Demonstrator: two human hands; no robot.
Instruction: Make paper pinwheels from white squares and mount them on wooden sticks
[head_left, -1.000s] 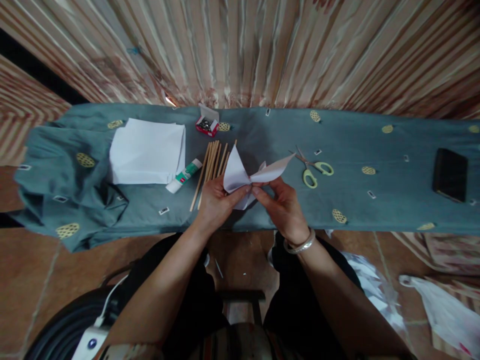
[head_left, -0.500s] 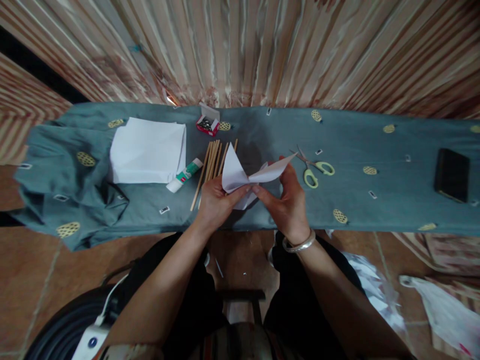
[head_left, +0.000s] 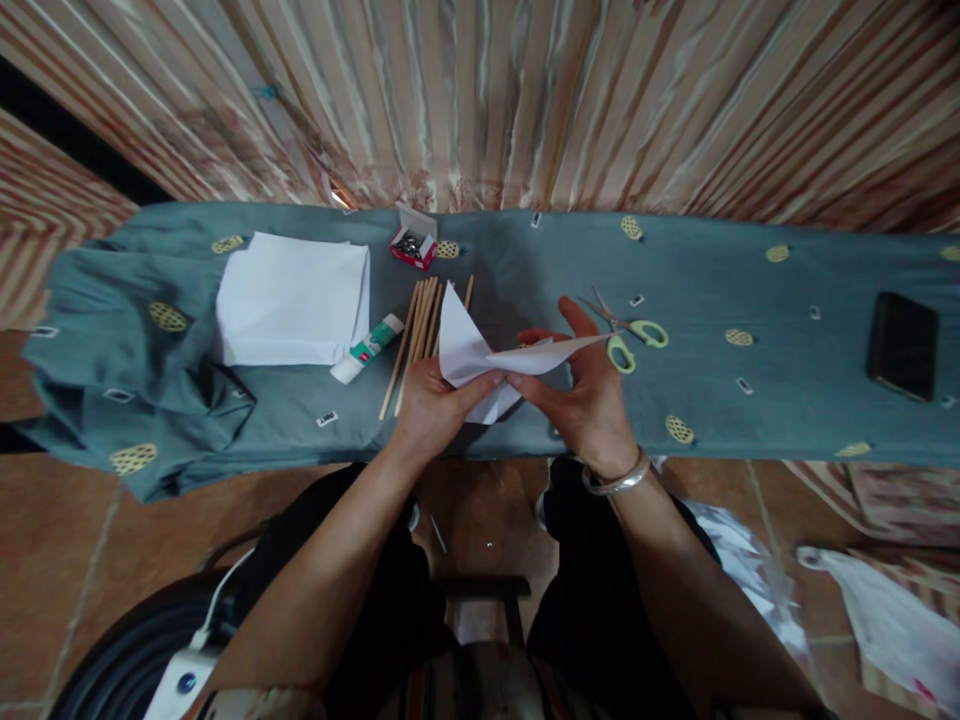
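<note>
A piece of white paper (head_left: pixel 474 345) with raised, folded flaps is held above the table's near edge. My left hand (head_left: pixel 433 405) grips its left side, thumb on the lower middle and fingers hidden behind. The thumb of my right hand (head_left: pixel 589 400) presses beside the left thumb at the paper's centre. Its other fingers reach out behind the right flap, the index finger raised and spread. Just left of the paper lie several thin wooden sticks (head_left: pixel 420 330) and a green and white glue stick (head_left: pixel 367 348). Scissors (head_left: pixel 622 330) with light green handles rest by my right fingers.
A stack of white sheets (head_left: pixel 296 300) sits at the left of the cloth-covered table (head_left: pixel 720 400). Small metal pieces fill an open red box (head_left: pixel 414 240) at the back. A black phone-like object (head_left: pixel 904 345) lies far right. Beyond the table hangs a striped curtain (head_left: pixel 480 100).
My right hand has shifted slightly right, and its fingers have spread away from the flap. That flap now lies lower and stretches further right. My left hand keeps its grip.
</note>
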